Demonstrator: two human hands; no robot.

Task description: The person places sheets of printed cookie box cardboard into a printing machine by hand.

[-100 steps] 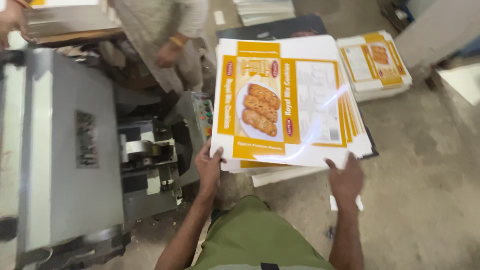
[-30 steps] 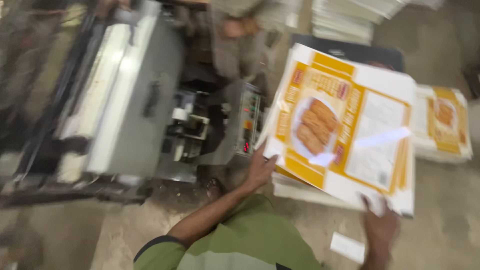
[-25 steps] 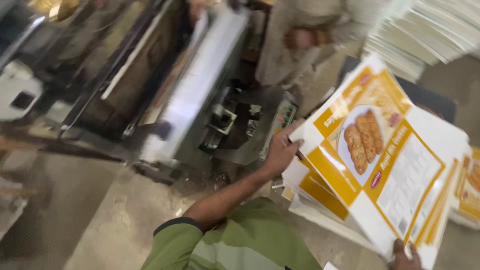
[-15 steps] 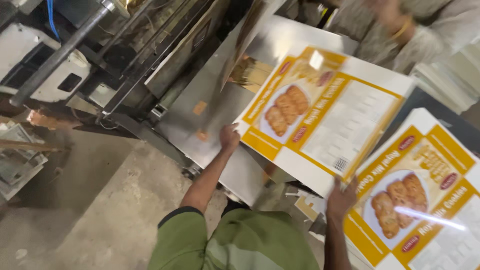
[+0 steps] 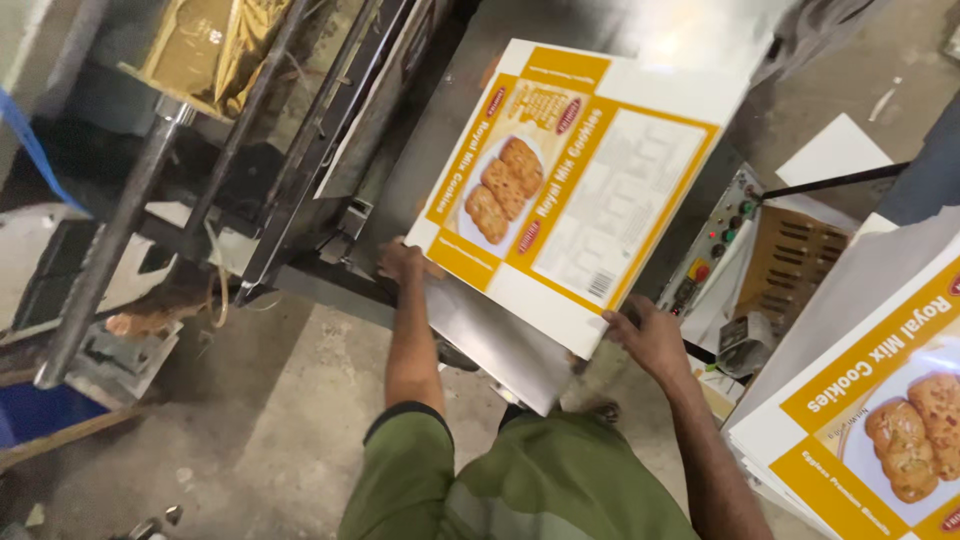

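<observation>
Since a moment ago, both hands have carried the printed cardboard sheets (image 5: 575, 190) further over the sloping metal plate (image 5: 500, 340) of the machine (image 5: 300, 150), and the view has swung left. Left hand (image 5: 402, 262) grips the lower left corner of the sheets, fingers curled under the edge; right hand (image 5: 650, 335) clasps the lower right corner, thumb on top. White and yellow with a biscuit picture, the sheets lie tilted just above the plate. Another stack of sheets (image 5: 870, 400) sits at the right, beside a control box (image 5: 725, 230).
</observation>
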